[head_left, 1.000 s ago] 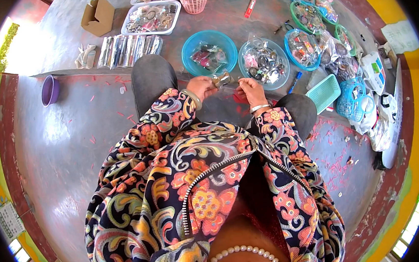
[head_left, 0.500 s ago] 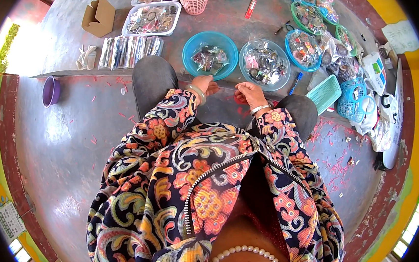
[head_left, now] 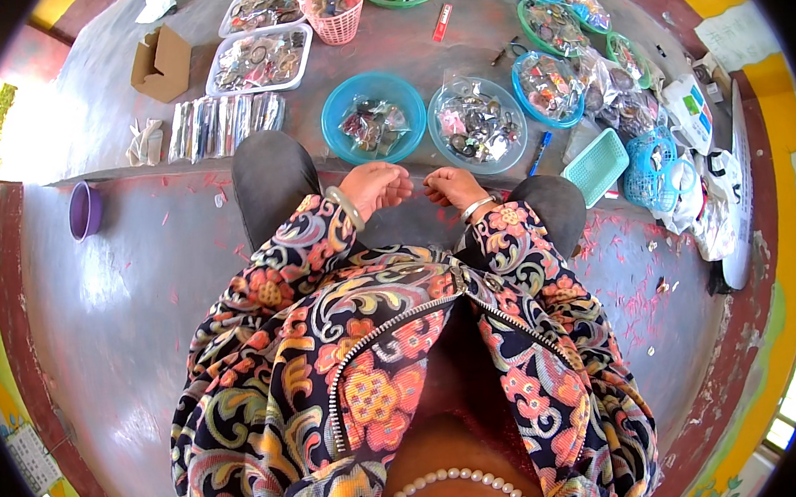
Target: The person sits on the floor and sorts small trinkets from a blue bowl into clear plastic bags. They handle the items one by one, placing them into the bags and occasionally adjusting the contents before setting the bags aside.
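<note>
My left hand (head_left: 377, 187) and my right hand (head_left: 454, 189) face each other between my knees, a small gap apart. The fingers of both are curled with the tips pressed together; whatever they hold, if anything, is too small to make out. Just beyond the left hand stands a blue basin (head_left: 335, 138) with small clear plastic packets (head_left: 375, 127) inside. Past the right hand, a clear bluish bowl (head_left: 521, 142) contains a heap of small bagged items (head_left: 482, 128), mostly dark with some pink.
Left of the basin lie a row of plastic-wrapped packs (head_left: 225, 127), white gloves (head_left: 145, 143) and a cardboard box (head_left: 161, 65). A pink basket (head_left: 336, 27) and white tray (head_left: 260, 88) stand behind. To the right are a blue marker (head_left: 541, 153), green basket (head_left: 595, 164) and several filled baskets. A purple bucket (head_left: 86, 211) sits at left.
My left hand has drawn back from the blue basin's near rim, closer to my right hand. The right hand has hardly moved. The whole view has shifted slightly.
</note>
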Available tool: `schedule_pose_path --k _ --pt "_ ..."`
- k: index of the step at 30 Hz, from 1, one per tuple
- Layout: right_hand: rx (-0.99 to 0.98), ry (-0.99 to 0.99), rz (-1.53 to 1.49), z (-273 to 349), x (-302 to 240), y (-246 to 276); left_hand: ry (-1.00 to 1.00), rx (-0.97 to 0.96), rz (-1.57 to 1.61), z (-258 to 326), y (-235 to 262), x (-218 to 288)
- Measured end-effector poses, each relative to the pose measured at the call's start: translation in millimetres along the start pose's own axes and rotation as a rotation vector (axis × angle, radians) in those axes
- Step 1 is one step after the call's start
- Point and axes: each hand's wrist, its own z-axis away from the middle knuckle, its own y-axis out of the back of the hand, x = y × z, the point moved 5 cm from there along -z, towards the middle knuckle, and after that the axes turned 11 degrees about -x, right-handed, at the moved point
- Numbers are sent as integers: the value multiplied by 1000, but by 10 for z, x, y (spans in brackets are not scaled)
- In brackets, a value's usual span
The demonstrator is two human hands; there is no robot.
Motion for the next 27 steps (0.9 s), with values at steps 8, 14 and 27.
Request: schedule_pose_path --k 8,14,27 --pt "78 25 345 -289 -242 758 153 -24 -102 136 -103 -259" --pt "250 7 712 -472 -522 1187 103 117 -50 46 193 -305" --pt "454 -19 1105 -1281 -836 1641 231 90 -174 -193 234 -527"
